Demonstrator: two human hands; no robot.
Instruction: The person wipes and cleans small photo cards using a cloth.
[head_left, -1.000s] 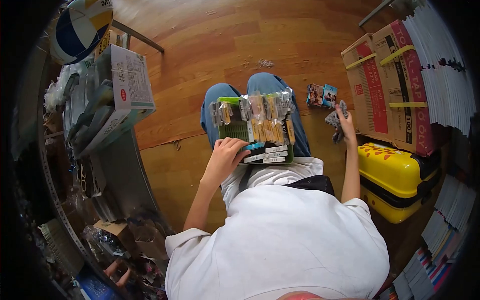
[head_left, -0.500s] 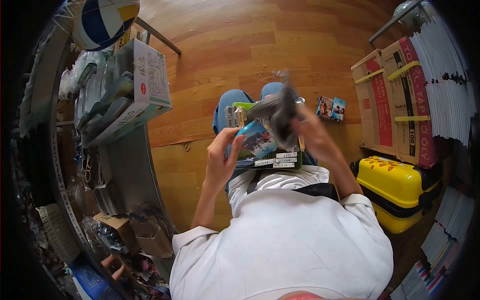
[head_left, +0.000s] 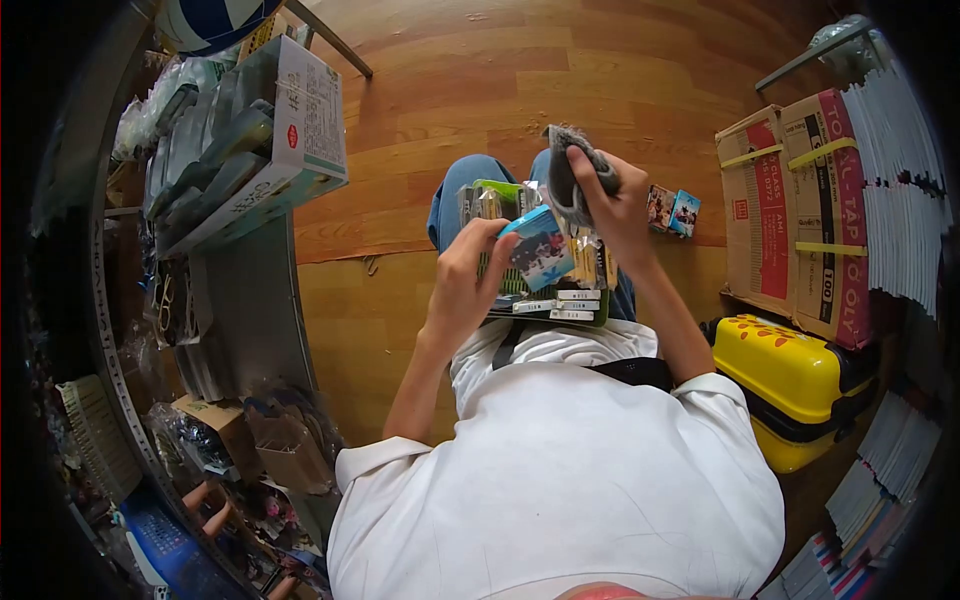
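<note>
Between the thumb and fingers of my left hand (head_left: 470,268) is a small blue picture box (head_left: 541,250), tilted above my lap. My right hand (head_left: 622,205) grips a grey cloth (head_left: 568,178), raised just beyond the box and to its right. The cloth and box look apart. Under both hands a green tray (head_left: 590,320) rests on my lap, holding small white boxes (head_left: 575,304) near its front edge and clear-wrapped items (head_left: 488,204) at its far left. My hands and the box hide part of the tray.
Two small picture packs (head_left: 673,211) lie on the wooden floor to the right. Beyond them stand a cardboard carton (head_left: 755,215), a yellow case (head_left: 775,368) and stacked papers (head_left: 900,200). On the left are a grey shelf (head_left: 255,300) and a white box of packets (head_left: 312,110).
My right hand has lifted the grey cloth up and away from the blue box, uncovering more of its face. My left hand has shifted slightly right with the box.
</note>
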